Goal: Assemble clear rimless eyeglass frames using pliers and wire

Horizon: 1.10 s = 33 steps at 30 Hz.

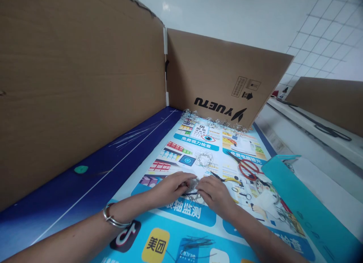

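Observation:
My left hand (176,185), with a silver bangle on its wrist, is closed with the fingertips pinching a small shiny bundle of silvery wire (193,184). From the other side my right hand (214,193) is closed on the same bundle. Loops of thin wire hang below it between the two hands; their exact shape is too small to make out. Just beyond the hands lies a wire ring (204,159) with loops around it. Yellow-handled pliers (231,179) rest beside my right hand, partly hidden by it. Red-handled scissors (248,168) lie farther right.
Cardboard panels (227,70) stand at the left and back. Twisted wire pieces (217,123) line the back panel's foot. Cut wires lie on the printed sheet (153,213), near the front and at right. A teal folder-like piece (309,206) borders the right side.

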Each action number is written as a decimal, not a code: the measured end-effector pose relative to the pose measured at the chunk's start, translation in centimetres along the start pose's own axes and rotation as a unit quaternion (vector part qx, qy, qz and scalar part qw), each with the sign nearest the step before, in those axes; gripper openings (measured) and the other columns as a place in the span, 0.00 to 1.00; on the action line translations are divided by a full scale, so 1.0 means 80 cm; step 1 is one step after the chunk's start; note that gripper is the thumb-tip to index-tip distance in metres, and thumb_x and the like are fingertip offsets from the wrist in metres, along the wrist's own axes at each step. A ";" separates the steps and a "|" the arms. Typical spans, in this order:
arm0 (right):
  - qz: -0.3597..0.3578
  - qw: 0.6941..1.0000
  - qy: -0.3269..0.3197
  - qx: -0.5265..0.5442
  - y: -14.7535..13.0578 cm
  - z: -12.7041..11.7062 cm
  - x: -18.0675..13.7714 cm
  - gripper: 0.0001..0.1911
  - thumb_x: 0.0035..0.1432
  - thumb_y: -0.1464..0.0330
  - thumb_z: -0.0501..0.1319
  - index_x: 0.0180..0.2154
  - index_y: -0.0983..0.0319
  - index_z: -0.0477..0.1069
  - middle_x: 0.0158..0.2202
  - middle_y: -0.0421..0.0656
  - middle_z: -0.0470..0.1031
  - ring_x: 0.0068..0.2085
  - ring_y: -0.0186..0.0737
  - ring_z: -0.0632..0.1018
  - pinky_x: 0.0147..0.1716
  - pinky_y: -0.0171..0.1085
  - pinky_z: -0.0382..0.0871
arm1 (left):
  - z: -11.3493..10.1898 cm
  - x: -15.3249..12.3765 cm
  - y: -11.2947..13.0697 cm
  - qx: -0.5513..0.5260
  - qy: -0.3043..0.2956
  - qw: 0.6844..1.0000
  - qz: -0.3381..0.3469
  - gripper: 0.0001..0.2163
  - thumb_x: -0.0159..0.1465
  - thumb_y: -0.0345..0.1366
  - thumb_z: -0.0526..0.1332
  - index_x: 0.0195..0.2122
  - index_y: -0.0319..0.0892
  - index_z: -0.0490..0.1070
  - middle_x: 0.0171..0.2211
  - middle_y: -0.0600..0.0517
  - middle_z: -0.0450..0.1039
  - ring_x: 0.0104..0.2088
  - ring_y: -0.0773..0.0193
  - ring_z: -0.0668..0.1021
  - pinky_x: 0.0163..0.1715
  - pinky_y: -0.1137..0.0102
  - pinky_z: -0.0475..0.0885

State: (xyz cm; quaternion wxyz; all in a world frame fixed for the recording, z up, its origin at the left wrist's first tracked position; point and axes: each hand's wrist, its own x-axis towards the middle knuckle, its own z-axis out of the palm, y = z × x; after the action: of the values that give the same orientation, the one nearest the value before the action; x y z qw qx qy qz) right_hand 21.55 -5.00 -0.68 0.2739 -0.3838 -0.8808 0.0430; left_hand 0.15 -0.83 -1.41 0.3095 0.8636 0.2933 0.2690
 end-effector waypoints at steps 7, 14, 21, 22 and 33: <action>-0.034 0.999 0.000 -0.004 0.004 0.003 -0.001 0.12 0.59 0.74 0.54 0.43 0.57 0.69 0.41 0.44 0.73 0.40 0.38 0.72 0.39 0.39 0.66 | -0.005 0.004 0.004 -0.042 -0.015 0.999 -0.010 0.18 0.58 0.25 0.54 0.49 0.45 0.65 0.35 0.53 0.70 0.34 0.65 0.71 0.35 0.70 0.67; -0.037 0.999 0.002 -0.004 0.003 0.001 -0.001 0.10 0.59 0.74 0.53 0.41 0.58 0.69 0.41 0.44 0.73 0.41 0.39 0.72 0.40 0.40 0.66 | -0.011 0.001 0.006 -0.094 -0.043 0.994 -0.026 0.20 0.57 0.28 0.57 0.51 0.44 0.62 0.36 0.52 0.69 0.32 0.66 0.72 0.33 0.72 0.69; -0.035 0.999 0.001 -0.004 0.003 0.002 -0.001 0.11 0.60 0.73 0.52 0.41 0.58 0.69 0.41 0.44 0.73 0.42 0.39 0.72 0.42 0.42 0.66 | -0.006 -0.007 0.019 0.026 -0.012 0.999 -0.022 0.31 0.53 0.34 0.64 0.57 0.46 0.54 0.44 0.47 0.68 0.42 0.57 0.70 0.42 0.63 0.67; -0.036 0.999 0.000 -0.003 0.003 0.002 -0.001 0.11 0.60 0.73 0.52 0.41 0.58 0.69 0.41 0.44 0.73 0.42 0.39 0.72 0.42 0.42 0.66 | -0.003 -0.007 0.020 0.037 -0.008 0.999 -0.020 0.31 0.53 0.34 0.64 0.57 0.46 0.53 0.44 0.47 0.68 0.42 0.57 0.70 0.42 0.62 0.67; -0.014 1.000 -0.002 0.007 0.001 0.002 0.001 0.11 0.59 0.73 0.52 0.43 0.59 0.67 0.40 0.44 0.73 0.42 0.39 0.72 0.42 0.42 0.67 | 0.016 -0.006 0.023 0.058 0.040 0.996 -0.063 0.28 0.53 0.33 0.62 0.54 0.45 0.55 0.36 0.51 0.69 0.38 0.57 0.71 0.38 0.64 0.67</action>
State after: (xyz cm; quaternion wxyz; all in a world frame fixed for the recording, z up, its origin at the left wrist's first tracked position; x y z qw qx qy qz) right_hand 21.46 -4.90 -0.78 0.2756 -0.3700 -0.8861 0.0458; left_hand 1.31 -2.82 -1.13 0.2633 0.8485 0.3744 0.2654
